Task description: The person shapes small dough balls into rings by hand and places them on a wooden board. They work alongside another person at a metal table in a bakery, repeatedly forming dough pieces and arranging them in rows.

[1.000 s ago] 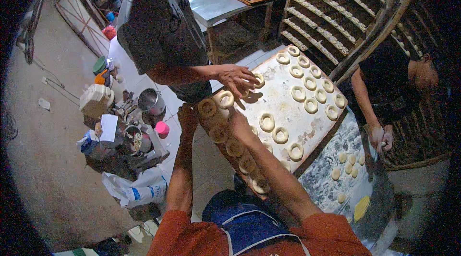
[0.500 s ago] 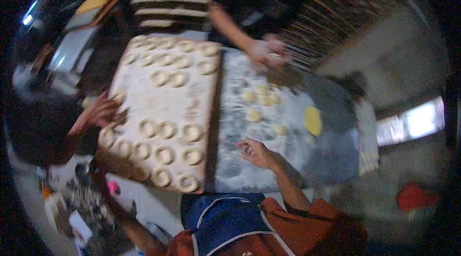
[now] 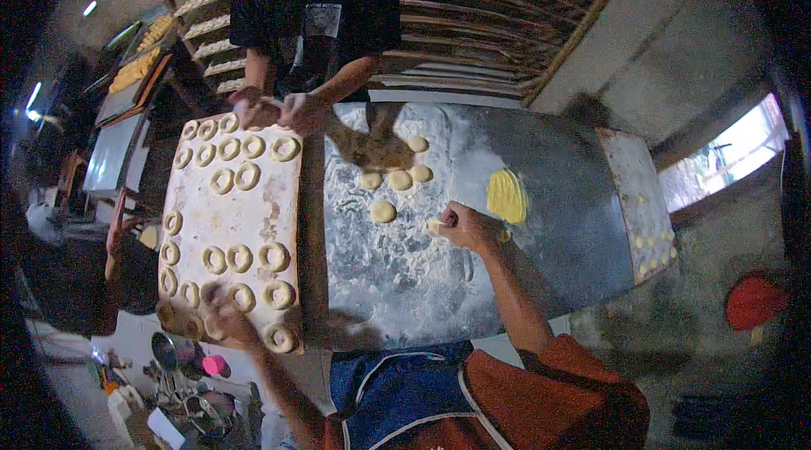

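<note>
My right hand (image 3: 470,229) is over the floured metal table (image 3: 557,264), its fingers curled round a small pale dough ball (image 3: 434,227). Several other dough balls (image 3: 383,212) lie in the flour beyond it, and a yellow mound of soft paste (image 3: 507,197) sits just past its wrist side. Smeared by motion, my left hand (image 3: 226,317) hovers at the near edge of the wooden board (image 3: 221,218), among dough rings (image 3: 242,297); whether it holds anything is unclear.
Across the table a person's hands (image 3: 272,112) work a piece of dough above the board's far end. Another person's hand (image 3: 125,235) is left of the board beside a pale dough piece (image 3: 149,236). Metal utensils (image 3: 207,412) stand low at left; a small-dough tray (image 3: 638,205) at right.
My right hand has closed on a dough ball. My left hand has come over the board's near edge. The person opposite has shifted from table to board; the left person's hand has drawn back. The view has shifted.
</note>
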{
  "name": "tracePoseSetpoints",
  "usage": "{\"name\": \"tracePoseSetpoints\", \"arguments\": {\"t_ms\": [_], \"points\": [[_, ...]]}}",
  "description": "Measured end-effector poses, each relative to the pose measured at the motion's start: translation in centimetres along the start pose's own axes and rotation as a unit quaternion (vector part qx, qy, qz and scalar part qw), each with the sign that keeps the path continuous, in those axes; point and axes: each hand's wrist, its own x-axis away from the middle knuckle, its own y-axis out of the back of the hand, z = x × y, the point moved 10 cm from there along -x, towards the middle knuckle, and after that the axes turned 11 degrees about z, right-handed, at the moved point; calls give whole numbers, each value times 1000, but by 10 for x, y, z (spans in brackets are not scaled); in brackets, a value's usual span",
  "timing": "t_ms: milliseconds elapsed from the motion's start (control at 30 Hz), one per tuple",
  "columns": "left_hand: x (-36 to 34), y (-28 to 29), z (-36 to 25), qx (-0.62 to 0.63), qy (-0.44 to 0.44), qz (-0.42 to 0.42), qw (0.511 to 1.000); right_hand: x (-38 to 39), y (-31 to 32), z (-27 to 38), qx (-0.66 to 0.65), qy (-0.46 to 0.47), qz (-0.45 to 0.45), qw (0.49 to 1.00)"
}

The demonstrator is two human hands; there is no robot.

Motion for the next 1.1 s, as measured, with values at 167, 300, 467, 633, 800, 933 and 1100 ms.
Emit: {"name": "tracePoseSetpoints", "arguments": {"t_ms": [167,300,467,633,800,933,1100], "points": [[61,-206,-156,418,159,265,854,27,-17,37,-508,99,-42,854],[82,-233,-202,477,184,254,821,62,-20,66,-470,99,-19,877],[90,-221,-229,445,143,249,848,79,-3,73,-396,117,-26,910],[91,-222,-238,433,174,232,854,84,6,75,-456,137,-8,879],[101,-241,-236,594,198,279,728,84,-5,90,-467,143,206,848],[114,-254,-233,679,181,312,640,68,-15,63,-659,52,151,735],[102,-253,-228,763,142,223,591,62,-40,38,-487,11,80,869]]}}
